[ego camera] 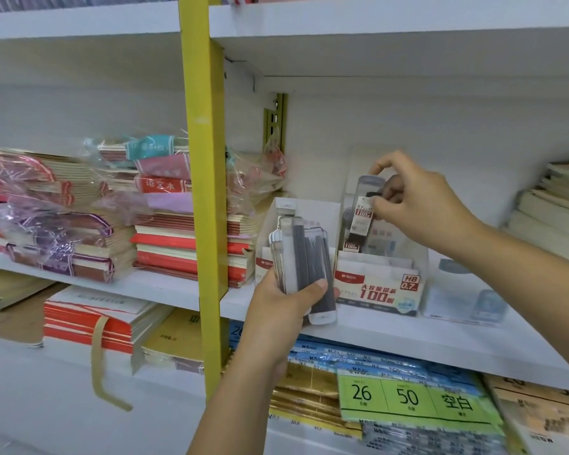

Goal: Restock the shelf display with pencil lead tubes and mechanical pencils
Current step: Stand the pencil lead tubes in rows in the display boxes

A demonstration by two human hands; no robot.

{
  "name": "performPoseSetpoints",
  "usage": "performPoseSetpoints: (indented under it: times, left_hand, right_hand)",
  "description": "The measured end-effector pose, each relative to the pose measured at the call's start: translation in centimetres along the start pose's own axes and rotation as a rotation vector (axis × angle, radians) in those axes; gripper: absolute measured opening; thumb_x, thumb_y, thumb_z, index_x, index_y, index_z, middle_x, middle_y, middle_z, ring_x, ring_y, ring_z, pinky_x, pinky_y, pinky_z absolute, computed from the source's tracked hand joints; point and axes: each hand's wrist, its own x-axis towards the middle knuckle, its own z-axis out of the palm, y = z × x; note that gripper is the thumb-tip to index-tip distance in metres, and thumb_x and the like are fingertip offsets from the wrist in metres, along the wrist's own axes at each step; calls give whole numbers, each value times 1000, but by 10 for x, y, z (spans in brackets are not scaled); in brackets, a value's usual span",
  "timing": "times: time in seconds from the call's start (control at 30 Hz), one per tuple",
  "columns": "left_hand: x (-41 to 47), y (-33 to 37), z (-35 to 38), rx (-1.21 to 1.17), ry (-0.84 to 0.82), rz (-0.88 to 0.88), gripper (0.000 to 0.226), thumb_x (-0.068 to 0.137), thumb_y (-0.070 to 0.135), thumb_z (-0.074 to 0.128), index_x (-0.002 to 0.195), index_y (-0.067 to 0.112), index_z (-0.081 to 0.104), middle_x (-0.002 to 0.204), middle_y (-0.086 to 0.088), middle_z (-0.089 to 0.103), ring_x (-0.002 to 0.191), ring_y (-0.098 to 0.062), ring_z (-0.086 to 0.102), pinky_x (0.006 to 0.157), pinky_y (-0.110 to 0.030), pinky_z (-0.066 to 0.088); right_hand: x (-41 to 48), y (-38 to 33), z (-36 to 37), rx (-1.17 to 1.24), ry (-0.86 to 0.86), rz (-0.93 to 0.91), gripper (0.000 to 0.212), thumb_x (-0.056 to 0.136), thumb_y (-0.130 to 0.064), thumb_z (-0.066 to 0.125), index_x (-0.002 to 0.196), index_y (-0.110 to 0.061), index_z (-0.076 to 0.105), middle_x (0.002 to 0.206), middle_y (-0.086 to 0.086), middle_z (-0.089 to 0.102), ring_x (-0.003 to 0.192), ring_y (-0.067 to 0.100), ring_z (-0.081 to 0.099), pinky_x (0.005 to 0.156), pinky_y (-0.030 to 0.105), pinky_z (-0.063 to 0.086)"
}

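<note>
**One piece at a time, drawn from a held stock**

Head view. The left hand (pixel 286 303) grips a fanned bundle of flat clear plastic pencil lead tubes with dark leads inside (pixel 304 264). Its fingers wrap round the lower half and the thumb presses across the front. The bundle stands upright, just in front of the white shelf board (pixel 408 336) and near the boxes, probably so that the next piece is within easy reach of the other hand.

The right hand (pixel 418 205) pinches a single clear lead tube with a red-and-white label (pixel 363 208) by its upper part. The thumb and curled fingers close on it and the index finger arches over the top. The tube hangs nearly upright, slightly tilted, over the open top of a clear plastic display box with a red-and-white "HB 0.7" card front (pixel 378 284). Holding it high leaves the lower end free to slide in. Whether that end already touches the box's contents cannot be told. One labelled tube already stands inside, at the box's left.

A second clear box with a white card back (pixel 286 208) sits partly hidden behind the bundle. No mechanical pencils can be made out. Stacks of red and cream notebooks (pixel 184 244) lie beyond the yellow metal upright (pixel 204 192).
</note>
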Motion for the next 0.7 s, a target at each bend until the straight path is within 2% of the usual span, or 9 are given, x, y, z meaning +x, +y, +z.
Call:
performPoseSetpoints:
  times: [0.1, 0.23, 0.33, 0.43, 0.5, 0.6, 0.67, 0.7]
  left_hand:
    - [-1, 2, 2, -30, 10, -11, 34, 89, 12, 73, 116, 32, 63, 92, 11, 79, 82, -8, 76, 66, -25, 61]
    - [-1, 5, 2, -26, 51, -18, 37, 87, 13, 75, 115, 34, 65, 99, 8, 78, 94, -16, 75, 80, -39, 63]
    - [1, 4, 1, -26, 47, 4, 35, 87, 13, 75, 110, 37, 65, 96, 11, 78, 91, -13, 75, 76, -35, 63]
    - [0, 3, 2, -23, 23, 3, 34, 88, 12, 74, 112, 35, 64, 91, 12, 78, 83, -7, 75, 65, -26, 61]
    - [-1, 2, 4, -30, -4, -11, 34, 89, 12, 73, 115, 31, 63, 89, 11, 79, 80, -6, 75, 61, -21, 59]
    - [-1, 3, 6, -32, -24, -17, 31, 89, 11, 73, 110, 31, 64, 86, 12, 78, 76, -4, 75, 58, -19, 57]
    - [-1, 4, 8, -34, -35, -24, 29, 88, 11, 73, 107, 32, 65, 86, 11, 79, 77, -5, 75, 59, -20, 58]
    - [-1, 4, 8, -31, -40, -31, 29, 88, 12, 74, 109, 31, 66, 90, 8, 79, 81, -8, 76, 63, -23, 60]
  right_hand:
    - [6, 6, -17, -47, 105, 3, 34, 80, -18, 66, 100, -37, 46, 74, -3, 67, 71, 15, 65, 71, 36, 53]
    - [11, 15, -16, -98, -54, 29, 29, 84, -16, 66, 99, -32, 48, 84, -4, 65, 70, 13, 67, 71, 37, 55]
    - [12, 20, -6, -119, -160, 72, 18, 88, -20, 66, 96, -28, 52, 83, -4, 68, 68, 8, 67, 67, 34, 57]
    - [13, 23, -4, -148, -239, 114, 12, 89, -27, 67, 88, -32, 55, 79, -5, 71, 66, 5, 65, 60, 25, 50]
    - [14, 24, -5, -336, -262, 72, 4, 90, -30, 65, 93, -29, 63, 88, -3, 71, 71, 8, 61, 63, 27, 47]
    - [14, 25, -6, -671, -233, -43, 25, 93, -33, 60, 115, -24, 67, 97, 1, 61, 85, 18, 54, 73, 31, 46]
    - [9, 22, -7, -674, -158, -93, 31, 94, -31, 60, 123, -20, 64, 98, 1, 53, 93, 21, 54, 74, 30, 43]
    - [4, 19, -7, -574, -95, -104, 29, 94, -30, 60, 121, -21, 65, 97, -2, 54, 91, 18, 55, 74, 29, 42]
